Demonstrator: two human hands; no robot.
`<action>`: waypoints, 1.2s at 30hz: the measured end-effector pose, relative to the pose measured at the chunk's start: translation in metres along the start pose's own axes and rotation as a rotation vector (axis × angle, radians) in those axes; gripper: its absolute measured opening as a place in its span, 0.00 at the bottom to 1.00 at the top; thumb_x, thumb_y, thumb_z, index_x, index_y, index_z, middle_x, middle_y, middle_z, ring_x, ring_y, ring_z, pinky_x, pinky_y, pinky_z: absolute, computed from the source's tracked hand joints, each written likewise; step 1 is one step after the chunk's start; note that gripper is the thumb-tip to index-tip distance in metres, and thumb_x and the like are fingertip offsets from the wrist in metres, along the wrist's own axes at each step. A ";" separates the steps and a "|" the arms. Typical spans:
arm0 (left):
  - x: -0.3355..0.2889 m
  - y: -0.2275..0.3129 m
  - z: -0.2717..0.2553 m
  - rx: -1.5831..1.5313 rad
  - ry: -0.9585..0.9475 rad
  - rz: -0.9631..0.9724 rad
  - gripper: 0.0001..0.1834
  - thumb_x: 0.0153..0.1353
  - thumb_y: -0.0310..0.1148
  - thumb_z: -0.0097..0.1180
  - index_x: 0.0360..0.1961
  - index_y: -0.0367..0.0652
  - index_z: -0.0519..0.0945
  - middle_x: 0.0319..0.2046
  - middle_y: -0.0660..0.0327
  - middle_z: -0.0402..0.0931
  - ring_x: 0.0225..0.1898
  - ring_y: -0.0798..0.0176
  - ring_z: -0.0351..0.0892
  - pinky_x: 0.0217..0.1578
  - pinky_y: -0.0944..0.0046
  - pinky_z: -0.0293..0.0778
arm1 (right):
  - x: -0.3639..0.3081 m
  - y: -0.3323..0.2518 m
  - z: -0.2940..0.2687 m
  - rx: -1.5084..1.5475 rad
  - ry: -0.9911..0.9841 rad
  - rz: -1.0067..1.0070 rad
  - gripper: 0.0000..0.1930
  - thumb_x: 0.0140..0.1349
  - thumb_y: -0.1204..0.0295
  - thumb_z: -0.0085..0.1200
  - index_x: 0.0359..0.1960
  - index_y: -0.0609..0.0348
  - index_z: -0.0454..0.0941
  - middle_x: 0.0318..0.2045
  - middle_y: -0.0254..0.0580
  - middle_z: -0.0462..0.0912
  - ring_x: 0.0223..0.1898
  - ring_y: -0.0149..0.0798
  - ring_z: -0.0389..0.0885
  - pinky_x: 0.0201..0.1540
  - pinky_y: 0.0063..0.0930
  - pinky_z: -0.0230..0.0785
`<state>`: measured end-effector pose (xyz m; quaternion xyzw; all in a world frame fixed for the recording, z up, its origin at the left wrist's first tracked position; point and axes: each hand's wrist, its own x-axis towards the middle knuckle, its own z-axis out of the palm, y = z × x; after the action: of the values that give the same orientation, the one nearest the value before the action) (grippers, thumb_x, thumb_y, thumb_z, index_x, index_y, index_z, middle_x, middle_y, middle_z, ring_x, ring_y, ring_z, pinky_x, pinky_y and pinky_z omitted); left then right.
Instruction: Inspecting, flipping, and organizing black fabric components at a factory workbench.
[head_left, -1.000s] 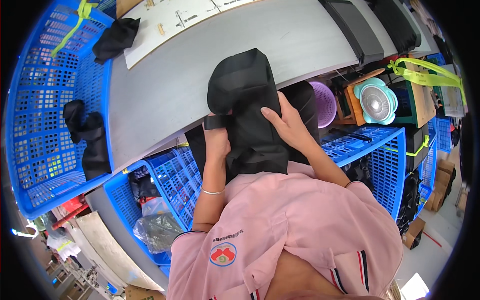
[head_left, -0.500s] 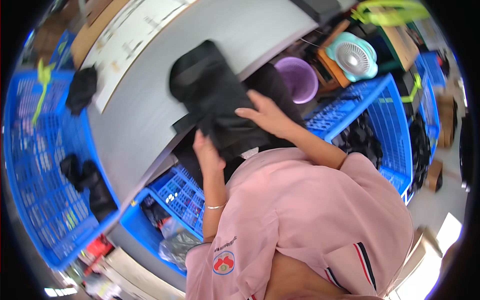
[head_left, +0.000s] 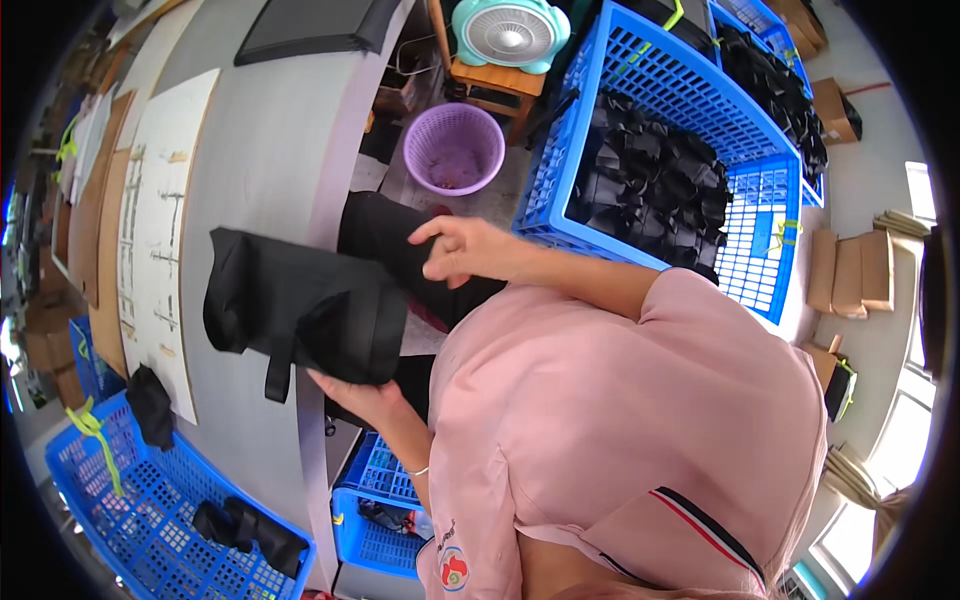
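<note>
A black fabric bag (head_left: 290,290), boxy with a short strap loop hanging from its side, lies partly over the edge of the grey table. My left hand (head_left: 365,395) grips its near end from below; some of the fingers are hidden under the cloth. My right hand (head_left: 465,250) is off the bag, above my dark-clothed lap, with fingers loosely bent and apart and nothing in them.
At the right stands a blue crate (head_left: 690,110) heaped with black fabric pieces. Ahead are a purple basket (head_left: 455,150) and a teal fan (head_left: 510,35) on a wooden stool. Another blue crate (head_left: 130,500) sits at the lower left, beside the grey table (head_left: 260,160).
My view has turned to the right. My right hand has come off the bag, while my left hand keeps hold of its near end. The bag now lies further left in view.
</note>
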<state>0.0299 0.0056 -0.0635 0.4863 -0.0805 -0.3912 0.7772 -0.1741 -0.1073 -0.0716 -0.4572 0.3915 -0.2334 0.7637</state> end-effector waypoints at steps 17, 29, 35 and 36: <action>-0.016 -0.035 -0.006 0.481 -0.292 -0.290 0.20 0.72 0.36 0.49 0.61 0.38 0.72 0.58 0.51 0.75 0.54 0.57 0.79 0.50 0.61 0.78 | -0.107 0.131 -0.282 0.927 1.176 -0.379 0.17 0.59 0.82 0.60 0.51 0.59 0.77 0.48 0.44 0.82 0.51 0.48 0.81 0.55 0.47 0.76; -0.013 -0.039 -0.015 0.473 -0.275 -0.406 0.20 0.69 0.36 0.54 0.58 0.37 0.75 0.54 0.54 0.78 0.51 0.61 0.80 0.47 0.64 0.79 | -0.189 0.159 -0.440 0.878 1.540 -0.220 0.24 0.71 0.65 0.48 0.67 0.56 0.64 0.65 0.47 0.63 0.60 0.58 0.70 0.59 0.56 0.71; -0.003 -0.025 -0.029 0.325 -0.121 -0.163 0.17 0.69 0.34 0.55 0.55 0.37 0.77 0.51 0.56 0.78 0.49 0.63 0.80 0.45 0.65 0.79 | -0.070 0.164 -0.369 0.174 1.336 -0.006 0.22 0.64 0.75 0.55 0.59 0.63 0.70 0.49 0.46 0.79 0.44 0.44 0.83 0.39 0.34 0.83; -0.001 -0.020 -0.033 0.316 -0.106 -0.074 0.17 0.70 0.34 0.54 0.55 0.36 0.77 0.51 0.55 0.78 0.49 0.63 0.80 0.45 0.63 0.80 | -0.041 0.159 -0.346 0.055 1.289 -0.050 0.21 0.62 0.73 0.58 0.57 0.62 0.72 0.52 0.48 0.79 0.48 0.46 0.82 0.46 0.40 0.80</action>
<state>0.0353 0.0246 -0.0961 0.5839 -0.1638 -0.4271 0.6707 -0.4795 -0.1811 -0.2912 -0.2145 0.7549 -0.4887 0.3811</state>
